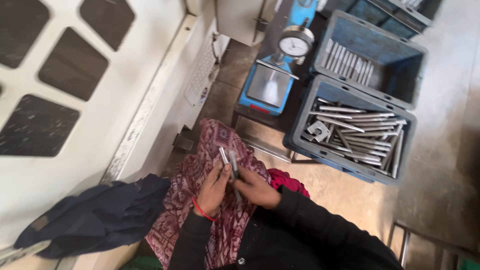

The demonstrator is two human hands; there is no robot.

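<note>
Left hand (214, 190) and right hand (256, 190) meet over the lap, each gripping a metal rod (229, 161); a crate (350, 132) of rods stands well apart.

Two slim metal rods (228, 160) stood side by side, roughly upright and tilted a little to the left, their upper ends showing above the person's fingers. Both were grey and round; the left one looked brighter at its tip, the right one duller and darker. Their lower parts were hidden in the grasp, the left hand (214, 188) wrapping them from one side and the right hand (256, 189) from the other, over a patterned maroon cloth (200, 195)
</note>
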